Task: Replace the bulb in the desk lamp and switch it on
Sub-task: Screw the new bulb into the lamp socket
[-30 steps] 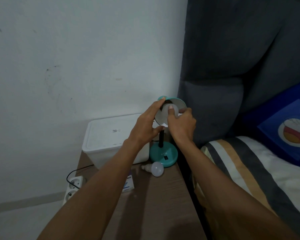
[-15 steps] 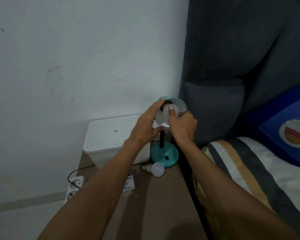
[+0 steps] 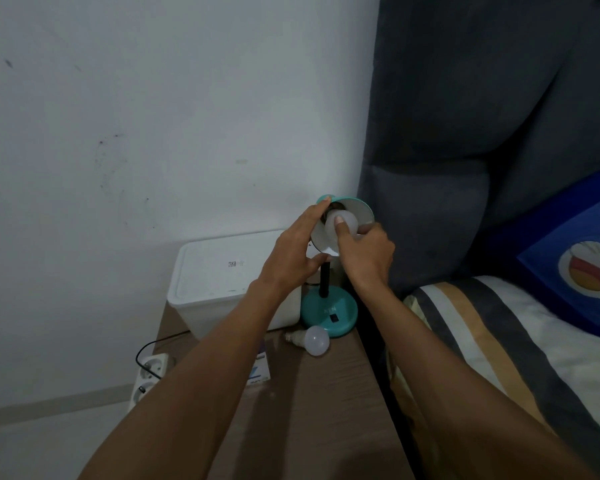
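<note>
A white wall (image 3: 153, 116) stands behind a brown wooden table (image 3: 312, 410), and a bed with a striped blanket (image 3: 492, 344) is on the right side. A grey headboard (image 3: 482, 133) rises behind the bed, and a blue pillow (image 3: 575, 268) leans on it.

A green lamp (image 3: 328, 315) stands at the back of the table, with its shade (image 3: 359, 211) tipped toward the person. The left hand (image 3: 291, 261) holds the edge of the shade, fingers along the rim and thumb underneath. The right hand (image 3: 368, 252) pinches the white bulb in the shade (image 3: 345, 220), thumb on the front and fingers curled round the far side.

Since a moment ago, both hands have stayed on the lamp. The thumb has slid only a little on the bulb, as if turning it.

A second bulb (image 3: 312, 339) lies on the table, just in front of the lamp's round foot. A white box (image 3: 222, 282) sits left of the lamp. A small card (image 3: 258, 370) lies near the left arm. A power strip (image 3: 149, 374) with a black cord lies on the floor.
</note>
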